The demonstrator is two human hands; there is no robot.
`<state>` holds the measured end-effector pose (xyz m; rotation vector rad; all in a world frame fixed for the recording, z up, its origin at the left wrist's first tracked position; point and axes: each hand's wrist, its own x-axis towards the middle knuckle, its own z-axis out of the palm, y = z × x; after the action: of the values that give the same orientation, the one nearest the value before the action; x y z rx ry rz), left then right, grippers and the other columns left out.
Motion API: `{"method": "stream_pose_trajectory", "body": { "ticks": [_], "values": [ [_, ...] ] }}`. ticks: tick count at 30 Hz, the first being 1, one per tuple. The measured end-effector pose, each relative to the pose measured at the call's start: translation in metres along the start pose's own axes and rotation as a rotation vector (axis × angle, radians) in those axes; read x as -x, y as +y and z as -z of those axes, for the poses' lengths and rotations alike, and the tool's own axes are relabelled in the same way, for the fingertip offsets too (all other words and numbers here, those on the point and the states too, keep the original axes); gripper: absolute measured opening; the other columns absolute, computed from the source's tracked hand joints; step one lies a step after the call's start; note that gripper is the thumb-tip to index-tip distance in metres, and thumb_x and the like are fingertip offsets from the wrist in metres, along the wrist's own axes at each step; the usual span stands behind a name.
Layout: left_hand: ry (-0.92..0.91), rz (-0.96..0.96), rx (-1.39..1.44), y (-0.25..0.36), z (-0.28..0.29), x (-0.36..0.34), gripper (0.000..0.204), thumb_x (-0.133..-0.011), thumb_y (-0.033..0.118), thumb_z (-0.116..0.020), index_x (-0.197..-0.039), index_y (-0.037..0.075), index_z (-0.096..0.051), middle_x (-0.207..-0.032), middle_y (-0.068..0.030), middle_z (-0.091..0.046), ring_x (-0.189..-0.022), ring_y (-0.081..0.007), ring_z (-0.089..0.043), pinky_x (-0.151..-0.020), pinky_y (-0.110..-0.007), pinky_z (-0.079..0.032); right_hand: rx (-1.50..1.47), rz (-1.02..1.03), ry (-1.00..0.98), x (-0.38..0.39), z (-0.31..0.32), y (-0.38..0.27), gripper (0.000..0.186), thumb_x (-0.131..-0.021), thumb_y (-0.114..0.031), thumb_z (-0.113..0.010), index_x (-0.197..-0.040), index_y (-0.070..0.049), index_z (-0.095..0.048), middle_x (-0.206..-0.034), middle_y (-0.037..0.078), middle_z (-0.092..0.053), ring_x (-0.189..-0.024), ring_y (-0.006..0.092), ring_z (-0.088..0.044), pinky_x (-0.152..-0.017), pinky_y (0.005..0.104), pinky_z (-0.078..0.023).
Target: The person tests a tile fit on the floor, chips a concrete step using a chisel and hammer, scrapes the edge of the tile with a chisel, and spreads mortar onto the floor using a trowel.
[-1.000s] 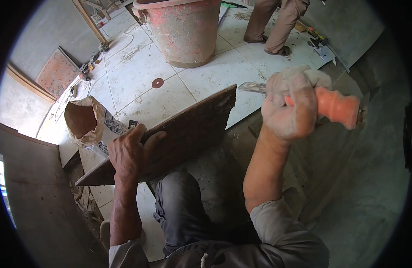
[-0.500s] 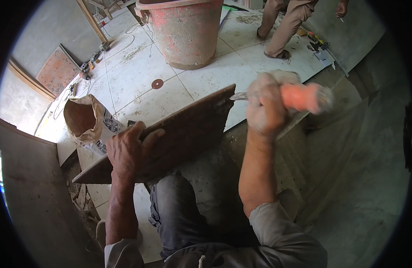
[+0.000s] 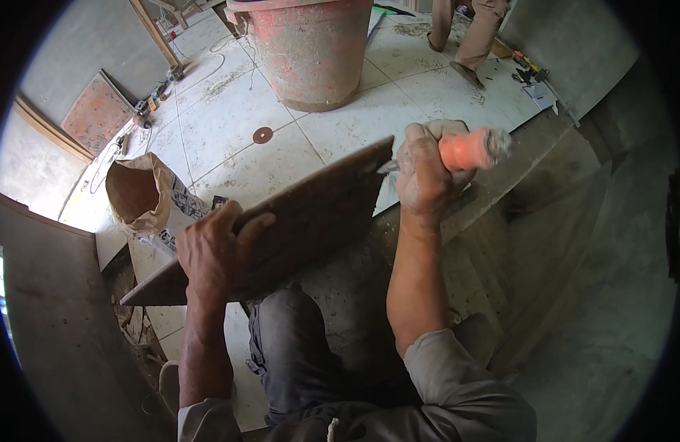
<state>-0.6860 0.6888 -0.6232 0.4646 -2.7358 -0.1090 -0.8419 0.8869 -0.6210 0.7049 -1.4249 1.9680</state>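
Observation:
A large, thin, dark brown tile (image 3: 310,210) stands on a slant in front of me, above my bent knee. My left hand (image 3: 215,247) grips its upper edge near the left end, the thumb lying over the near face. In my right hand (image 3: 428,166), fingers wrapped round it, is an orange-handled tool (image 3: 461,151) whose end is crusted grey. Its short metal part shows beside the fist, at the tile's upper right corner; whether it touches the tile I cannot tell. Blur and my fingers hide the rest of the tool.
An open paper sack (image 3: 137,195) stands left of the tile. Beyond are a big reddish mortar-stained tub (image 3: 307,59) and a brown disc (image 3: 263,135) on the white tiled floor (image 3: 215,158). Another person's legs (image 3: 484,37) are at the back right, near scattered tools (image 3: 530,72).
My right hand and the orange-handled tool have moved a little left, closer to the tile's corner. The tile and left hand have barely moved. The other person's legs have shifted.

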Motion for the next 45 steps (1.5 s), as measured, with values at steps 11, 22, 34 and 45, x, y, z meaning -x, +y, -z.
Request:
{"method": "stream_pose_trajectory", "body": {
  "ticks": [11,22,34,45],
  "values": [
    [-0.004,0.004,-0.038,-0.001,0.0,-0.002,0.049,-0.074,0.051,-0.066,-0.061,0.007,-0.049,-0.055,-0.0101,-0.055,-0.051,-0.0288,-0.057,-0.049,-0.039,-0.04,-0.094,-0.096,0.129,-0.002,0.009,0.017,0.024,-0.068,0.007,-0.057,-0.086,-0.004,-0.044,-0.076,0.005,-0.049,-0.063,0.0123,-0.046,-0.057,0.0261,-0.039],
    [0.048,-0.003,-0.03,-0.001,-0.002,-0.007,0.046,-0.073,0.047,-0.069,-0.062,0.007,-0.05,-0.055,-0.0112,-0.055,-0.051,-0.03,-0.056,-0.05,-0.039,-0.041,0.028,-0.169,0.068,-0.002,0.01,0.029,0.027,-0.073,0.004,-0.048,-0.096,-0.003,-0.037,-0.072,0.006,-0.047,-0.059,0.0114,-0.042,-0.057,0.0256,-0.039],
    [0.022,0.0,0.001,-0.003,-0.005,-0.008,0.045,-0.073,0.047,-0.069,-0.063,0.007,-0.052,-0.056,-0.0105,-0.056,-0.052,-0.0293,-0.057,-0.049,-0.039,-0.041,-0.146,-0.048,0.255,-0.01,-0.004,0.018,0.019,-0.07,-0.002,-0.059,-0.083,-0.001,-0.045,-0.066,0.004,-0.046,-0.055,0.0096,-0.044,-0.052,0.0255,-0.039],
    [0.037,0.04,-0.024,0.002,-0.002,-0.006,0.047,-0.073,0.05,-0.068,-0.063,0.007,-0.051,-0.057,-0.0109,-0.058,-0.054,-0.0292,-0.06,-0.05,-0.039,-0.043,-0.269,-0.011,0.211,-0.013,0.006,0.017,0.034,-0.071,0.007,-0.052,-0.1,-0.003,-0.037,-0.071,0.004,-0.044,-0.053,0.0095,-0.04,-0.044,0.0259,-0.038]
  ]
}}
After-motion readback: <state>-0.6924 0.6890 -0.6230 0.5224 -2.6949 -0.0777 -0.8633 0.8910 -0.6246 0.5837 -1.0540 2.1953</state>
